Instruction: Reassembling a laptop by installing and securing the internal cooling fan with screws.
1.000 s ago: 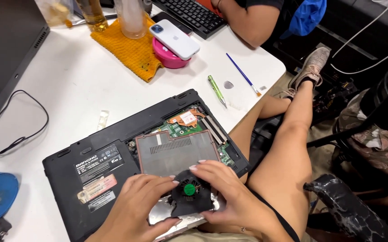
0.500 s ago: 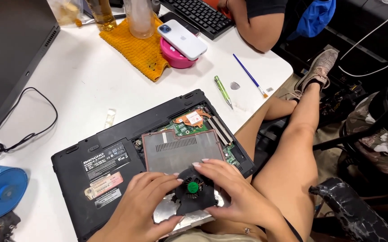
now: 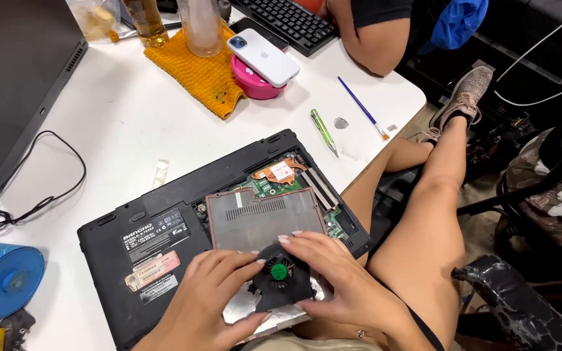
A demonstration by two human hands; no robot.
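Two hands on small black cooling fan (image 3: 281,276) w/ green hub, round, sitting on open underside of black laptop (image 3: 164,240), near edge. Left hand (image 3: 213,302) & right hand (image 3: 336,276) pinch fan's sides, fingers curled loosely round housing.

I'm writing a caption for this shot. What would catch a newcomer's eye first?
First, the left hand and right hand gripping a small black cooling fan with a green hub, over an upturned black laptop whose circuit board lies bare at the near table edge. Farther back, a white smartphone rests on a pink container beside a yellow cloth.
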